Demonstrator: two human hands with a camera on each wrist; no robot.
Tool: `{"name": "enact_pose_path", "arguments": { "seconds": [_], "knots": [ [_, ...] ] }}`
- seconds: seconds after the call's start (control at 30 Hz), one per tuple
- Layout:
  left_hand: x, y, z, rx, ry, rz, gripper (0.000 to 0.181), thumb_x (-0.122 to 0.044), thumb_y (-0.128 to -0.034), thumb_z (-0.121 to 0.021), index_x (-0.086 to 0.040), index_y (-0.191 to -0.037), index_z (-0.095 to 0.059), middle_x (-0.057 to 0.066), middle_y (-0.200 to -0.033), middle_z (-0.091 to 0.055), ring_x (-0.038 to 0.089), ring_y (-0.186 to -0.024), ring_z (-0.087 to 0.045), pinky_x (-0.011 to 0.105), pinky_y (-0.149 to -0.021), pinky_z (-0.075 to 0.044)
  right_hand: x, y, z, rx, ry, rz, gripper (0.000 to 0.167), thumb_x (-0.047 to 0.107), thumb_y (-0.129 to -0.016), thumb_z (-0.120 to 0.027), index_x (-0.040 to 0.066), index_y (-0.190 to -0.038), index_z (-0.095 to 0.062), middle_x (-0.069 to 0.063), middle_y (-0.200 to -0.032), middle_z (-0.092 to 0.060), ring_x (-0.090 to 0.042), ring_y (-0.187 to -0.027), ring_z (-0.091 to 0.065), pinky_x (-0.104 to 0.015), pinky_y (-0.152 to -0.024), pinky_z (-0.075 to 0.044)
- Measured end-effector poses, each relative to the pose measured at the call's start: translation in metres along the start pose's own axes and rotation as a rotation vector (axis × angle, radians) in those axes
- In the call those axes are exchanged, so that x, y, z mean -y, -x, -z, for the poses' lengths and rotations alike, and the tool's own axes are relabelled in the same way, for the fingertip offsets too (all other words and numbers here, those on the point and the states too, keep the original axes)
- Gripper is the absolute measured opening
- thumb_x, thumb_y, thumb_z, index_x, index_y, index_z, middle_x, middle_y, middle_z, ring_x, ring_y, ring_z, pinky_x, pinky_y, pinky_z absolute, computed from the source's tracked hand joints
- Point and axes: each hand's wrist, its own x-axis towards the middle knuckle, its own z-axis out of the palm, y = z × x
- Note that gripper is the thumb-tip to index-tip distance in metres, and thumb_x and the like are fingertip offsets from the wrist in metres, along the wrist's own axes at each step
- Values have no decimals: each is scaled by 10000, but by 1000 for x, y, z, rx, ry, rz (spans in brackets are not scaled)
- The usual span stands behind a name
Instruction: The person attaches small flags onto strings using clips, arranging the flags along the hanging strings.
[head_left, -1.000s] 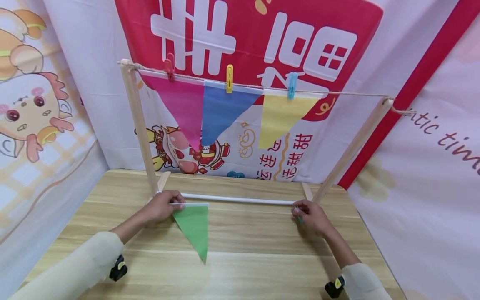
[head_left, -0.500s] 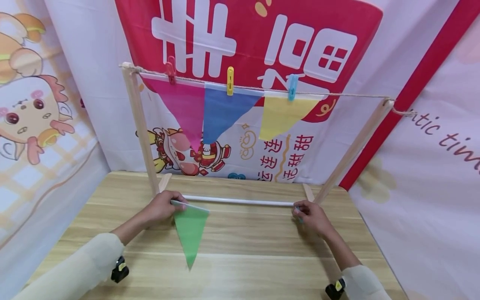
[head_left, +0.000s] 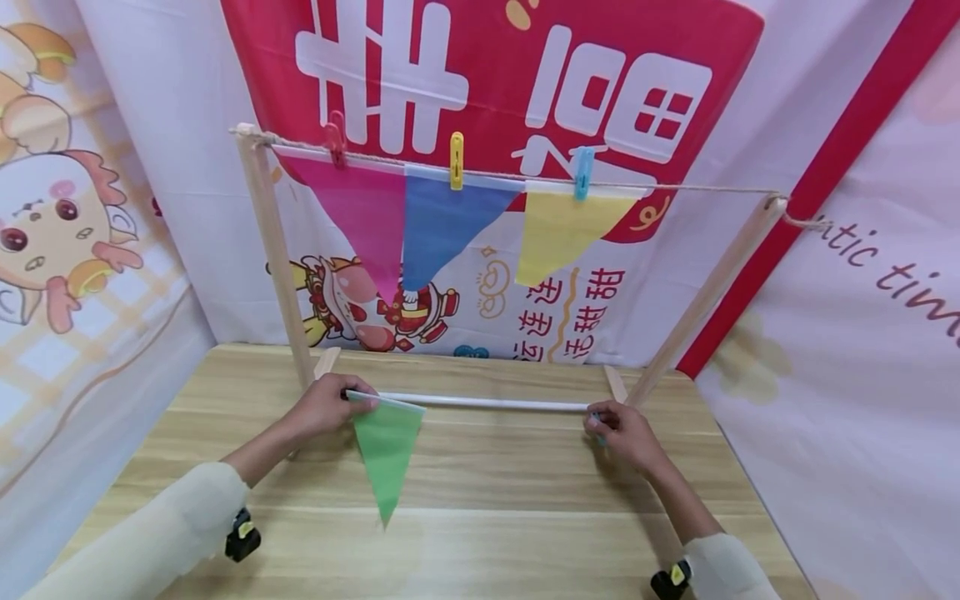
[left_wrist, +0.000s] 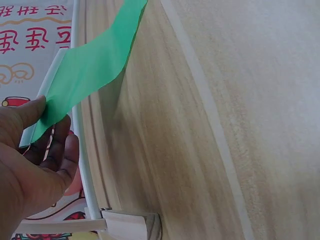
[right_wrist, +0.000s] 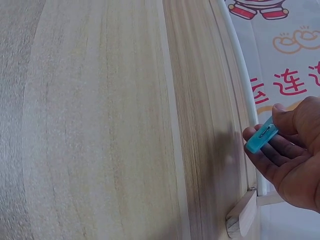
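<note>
My left hand (head_left: 332, 407) pinches a green triangular pennant (head_left: 388, 450) by the left end of its white top edge; its tip points down above the table. In the left wrist view, thumb and fingers grip that white strip and the green cloth (left_wrist: 90, 67) bends away. My right hand (head_left: 626, 429) pinches a light blue clothespin (right_wrist: 262, 138) between thumb and fingers, near the frame's right foot. Above, pink (head_left: 363, 208), blue (head_left: 450, 221) and yellow (head_left: 570, 229) pennants hang from a twine (head_left: 697, 187), held by a red clothespin (head_left: 337, 140), a yellow clothespin (head_left: 457, 161) and a blue clothespin (head_left: 584, 172).
Two wooden posts (head_left: 276, 250) carry the twine, with a white rod (head_left: 480, 402) running between them low down. The frame stands at the back of a wood-grain table (head_left: 510, 542). Printed cloths (head_left: 862, 375) hang behind and at both sides.
The green pennant has swung so its tip moved left, and its top edge now slopes down to the right. My left hand has shifted slightly up and right. The right hand stays put.
</note>
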Motion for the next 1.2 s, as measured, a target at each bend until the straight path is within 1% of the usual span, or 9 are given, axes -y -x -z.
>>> {"name": "enact_pose_path", "arguments": {
  "seconds": [0.2,0.47,0.7,0.87,0.97,1.13,1.2],
  "knots": [
    [-4,-3,-2,-19,30,-17,200,-269,-1059,-819,-101,-1163,-850,110,-1221,-833,240,-1136,-723,350,-960,-574,1,-1,-1,-11,13,2,264,82,-1098,-735,-67,-1315,-751,-221,-1128,-803,-230,-1049,-757,-185,-845,-585],
    [-10,-8,-2,-61,47,-24,213,-267,-1054,-828,-92,-1172,-854,104,-1198,-842,225,-1122,-723,338,-965,-561,1,-1,-3,-42,-5,26,245,47,-1084,-744,-76,-1296,-757,-224,-1115,-814,-274,-1059,-780,-176,-878,-593],
    [-17,-12,-4,-40,71,-18,259,-319,-1064,-820,-104,-1205,-846,100,-1209,-833,206,-1077,-705,323,-916,-569,2,1,0,-60,-11,24,258,45,-1083,-746,-76,-1310,-754,-226,-1127,-817,-282,-1056,-785,-186,-876,-599],
    [-22,-14,-6,-51,88,-24,268,-323,-1061,-824,-98,-1205,-846,112,-1226,-828,190,-1053,-697,330,-916,-568,5,2,2,-55,-19,38,262,40,-1081,-745,-77,-1316,-752,-216,-1130,-819,-260,-1048,-784,-182,-881,-601],
    [-25,-16,-7,-56,95,-24,305,-337,-1057,-828,-88,-1234,-839,130,-1244,-817,196,-1036,-694,332,-898,-574,6,2,3,-53,-12,44,270,46,-1083,-745,-73,-1325,-749,-199,-1125,-820,-235,-1037,-774,-184,-883,-601],
    [-34,-22,-11,-64,114,-16,321,-352,-1044,-844,-107,-1251,-841,126,-1236,-816,194,-989,-676,311,-835,-571,12,2,8,-49,-9,41,298,64,-1097,-731,-83,-1356,-729,-204,-1147,-819,-252,-1062,-770,-178,-881,-594],
    [-40,-24,-12,-61,119,-17,319,-364,-1045,-843,-117,-1247,-839,119,-1241,-814,194,-1007,-675,304,-843,-566,15,2,9,-48,-13,42,304,68,-1099,-730,-93,-1358,-723,-218,-1159,-819,-275,-1078,-778,-171,-877,-593]
  ]
}}
